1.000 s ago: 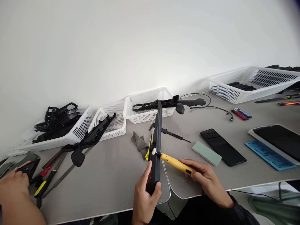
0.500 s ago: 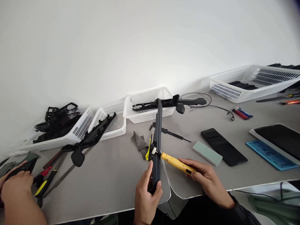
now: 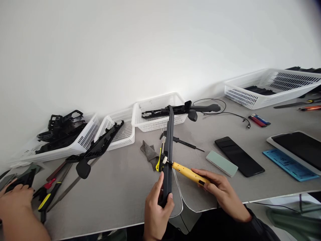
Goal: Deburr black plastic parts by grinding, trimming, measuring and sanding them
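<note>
The black bar (image 3: 170, 144) pinched by the left hand (image 3: 155, 213) could be scratched if the yellow tool (image 3: 187, 172) gripped by the right hand (image 3: 225, 194) slips.

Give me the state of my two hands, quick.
Left hand: closed, holding the lower end of a dark plastic part.
Right hand: closed, holding a yellow-handled tool.

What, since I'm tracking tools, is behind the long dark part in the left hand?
Behind the dark part, a black caliper shows on both sides, a yellow knife to its left, and a white basket farther back. The caliper's covered stretch cannot be seen.
</note>
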The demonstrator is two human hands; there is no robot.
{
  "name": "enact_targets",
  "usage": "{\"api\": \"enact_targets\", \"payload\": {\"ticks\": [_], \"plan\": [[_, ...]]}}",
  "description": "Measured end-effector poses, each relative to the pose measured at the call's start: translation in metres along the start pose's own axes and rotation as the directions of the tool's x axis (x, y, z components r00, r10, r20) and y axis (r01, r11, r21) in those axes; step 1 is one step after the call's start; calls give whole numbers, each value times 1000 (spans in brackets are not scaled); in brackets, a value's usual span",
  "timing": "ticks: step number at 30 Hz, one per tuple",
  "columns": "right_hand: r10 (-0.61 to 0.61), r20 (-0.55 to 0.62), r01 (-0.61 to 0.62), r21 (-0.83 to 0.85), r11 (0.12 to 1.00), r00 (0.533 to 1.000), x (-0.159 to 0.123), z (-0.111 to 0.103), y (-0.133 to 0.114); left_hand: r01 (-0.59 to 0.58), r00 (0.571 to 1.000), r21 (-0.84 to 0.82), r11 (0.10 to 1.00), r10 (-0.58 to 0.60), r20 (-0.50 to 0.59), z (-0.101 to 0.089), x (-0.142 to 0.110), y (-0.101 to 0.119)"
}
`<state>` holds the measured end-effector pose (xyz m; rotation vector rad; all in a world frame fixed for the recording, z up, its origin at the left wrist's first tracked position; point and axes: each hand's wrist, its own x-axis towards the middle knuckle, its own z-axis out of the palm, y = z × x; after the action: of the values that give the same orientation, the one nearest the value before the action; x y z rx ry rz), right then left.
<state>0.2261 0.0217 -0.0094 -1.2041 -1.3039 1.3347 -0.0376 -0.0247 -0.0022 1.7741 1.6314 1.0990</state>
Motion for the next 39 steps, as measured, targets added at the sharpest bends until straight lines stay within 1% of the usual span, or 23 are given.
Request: {"api": "enact_targets", "payload": {"ticks": [5, 11, 15, 22, 27, 31, 36, 39], "plan": [[9, -9, -9, 41, 999, 1000, -1, 1, 1, -13, 1000, -5, 1000, 13, -12, 1, -2, -3], [25, 0, -25, 38, 999, 1000, -2, 1, 3, 19, 1000, -10, 1000, -20, -4, 1, -2, -3], [28, -2, -28, 48, 998, 1000, -2, 1, 6, 11, 1000, 3, 1000, -11, -12, 2, -2, -3], [-31, -20, 32, 25, 999, 999, -1, -1, 4, -45, 999, 27, 999, 45, -22, 2, -1, -1], [-51, -14, 51, -22, 998, 999, 0, -1, 0, -46, 999, 57, 997, 47, -5, 1, 0, 0], [-53, -22, 52, -25, 998, 998, -1, 0, -2, -40, 999, 59, 997, 40, 0, 1, 0, 1], [-46, -15, 46, -1, 999, 999, -1, -1, 2, -7, 1000, 0, 1000, 7, -2, 2, -1, -1], [-44, 2, 44, 1, 999, 999, -1, -2, 6, 77, 997, -101, 992, -76, 11, 1, -2, -3]]}}
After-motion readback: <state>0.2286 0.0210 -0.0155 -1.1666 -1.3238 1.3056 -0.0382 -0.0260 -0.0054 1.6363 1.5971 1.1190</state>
